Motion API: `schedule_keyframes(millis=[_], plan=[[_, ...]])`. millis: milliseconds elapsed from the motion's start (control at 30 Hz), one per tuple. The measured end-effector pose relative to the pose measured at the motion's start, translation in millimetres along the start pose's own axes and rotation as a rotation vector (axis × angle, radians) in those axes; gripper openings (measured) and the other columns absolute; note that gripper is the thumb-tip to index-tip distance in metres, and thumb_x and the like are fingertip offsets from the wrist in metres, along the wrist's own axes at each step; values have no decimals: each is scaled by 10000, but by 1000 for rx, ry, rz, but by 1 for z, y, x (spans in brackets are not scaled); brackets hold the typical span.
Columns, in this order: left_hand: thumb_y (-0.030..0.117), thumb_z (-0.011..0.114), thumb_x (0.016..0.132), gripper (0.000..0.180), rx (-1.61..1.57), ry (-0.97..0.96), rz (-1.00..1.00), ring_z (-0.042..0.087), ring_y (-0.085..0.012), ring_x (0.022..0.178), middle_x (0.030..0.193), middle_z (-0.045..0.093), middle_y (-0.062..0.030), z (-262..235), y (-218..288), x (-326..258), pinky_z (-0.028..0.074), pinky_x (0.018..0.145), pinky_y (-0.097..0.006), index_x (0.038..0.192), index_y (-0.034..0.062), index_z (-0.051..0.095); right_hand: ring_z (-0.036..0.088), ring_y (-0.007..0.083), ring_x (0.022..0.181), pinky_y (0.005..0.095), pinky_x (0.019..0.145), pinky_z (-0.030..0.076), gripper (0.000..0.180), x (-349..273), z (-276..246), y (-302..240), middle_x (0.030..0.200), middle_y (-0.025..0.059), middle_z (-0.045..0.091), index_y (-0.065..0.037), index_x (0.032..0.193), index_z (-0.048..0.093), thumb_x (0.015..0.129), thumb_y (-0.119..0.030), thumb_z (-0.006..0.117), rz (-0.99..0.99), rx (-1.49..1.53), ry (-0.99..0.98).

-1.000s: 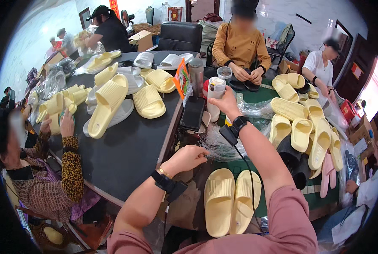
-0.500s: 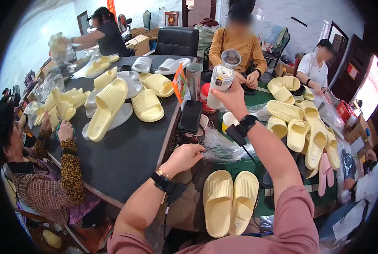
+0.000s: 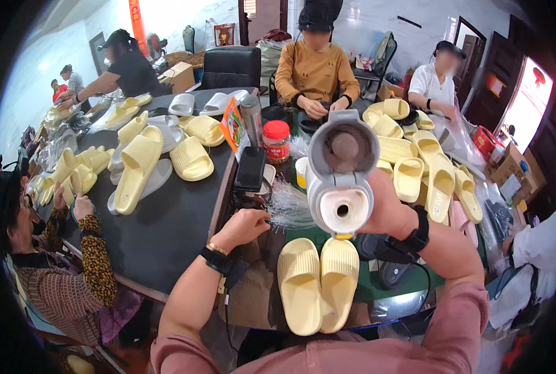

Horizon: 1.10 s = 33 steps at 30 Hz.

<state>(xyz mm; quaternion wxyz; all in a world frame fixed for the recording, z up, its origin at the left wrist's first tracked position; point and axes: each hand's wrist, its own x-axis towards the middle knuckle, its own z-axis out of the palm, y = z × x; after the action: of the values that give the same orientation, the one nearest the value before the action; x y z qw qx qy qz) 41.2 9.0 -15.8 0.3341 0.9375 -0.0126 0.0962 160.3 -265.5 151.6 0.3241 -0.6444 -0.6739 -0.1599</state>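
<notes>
My right hand [image 3: 393, 206] grips a white drink bottle [image 3: 328, 209] and holds it up before me. Its grey flip lid [image 3: 343, 146] stands open, showing the spout with a dark hole. My left hand [image 3: 244, 228] rests with curled fingers by the near end of a bundle of clear plastic strands [image 3: 290, 207]; whether a strand is pinched in it is hidden. Below the bottle, a pair of pale yellow slide sandals [image 3: 300, 293] lies side by side at the table's near edge.
A dark phone [image 3: 250, 168], a red-lidded jar [image 3: 277, 140], a steel tumbler [image 3: 251, 118] and an orange packet [image 3: 233, 128] stand beyond my left hand. Yellow slides pile up on the green table [image 3: 378, 290] and on the black table [image 3: 159, 246]. Several co-workers sit around.
My right hand has brought the bottle nearer and lower, tilting its mouth toward me. The view has shifted right. My left hand stays by the strands.
</notes>
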Motion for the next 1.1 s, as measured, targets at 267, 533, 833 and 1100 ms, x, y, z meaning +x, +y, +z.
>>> schedule_keyframes(millis=[267,533,833,1100], plan=[[162,692,811,320,-1,-17,124,695,-300,789,850,710,-164,26,-52,4,543,739,-367,1086,0,685,574,404,1112,452,943,476,811,-20,-19,-26,1240,205,566,-5,1297,477,642,-271,876,-47,75,47],[189,703,813,356,-21,-87,118,687,-313,789,849,705,-172,49,-89,9,535,728,-379,1105,-13,667,588,413,1121,466,953,481,818,-32,-20,-33,1265,242,564,42,1304,459,662,-280,850,81,250,68],[242,706,820,417,95,-186,133,679,-331,849,901,705,-185,43,-93,-3,528,768,-396,1153,-2,650,573,410,1139,474,983,456,805,-35,-22,-43,1271,223,565,26,1308,475,671,-302,842,251,430,72],[280,709,819,460,175,-370,-162,666,-354,927,977,701,-193,11,-27,-5,521,828,-408,1194,25,636,640,333,1088,473,994,468,512,-26,-37,-65,1193,206,630,45,1196,565,846,-315,668,-201,-34,123]])
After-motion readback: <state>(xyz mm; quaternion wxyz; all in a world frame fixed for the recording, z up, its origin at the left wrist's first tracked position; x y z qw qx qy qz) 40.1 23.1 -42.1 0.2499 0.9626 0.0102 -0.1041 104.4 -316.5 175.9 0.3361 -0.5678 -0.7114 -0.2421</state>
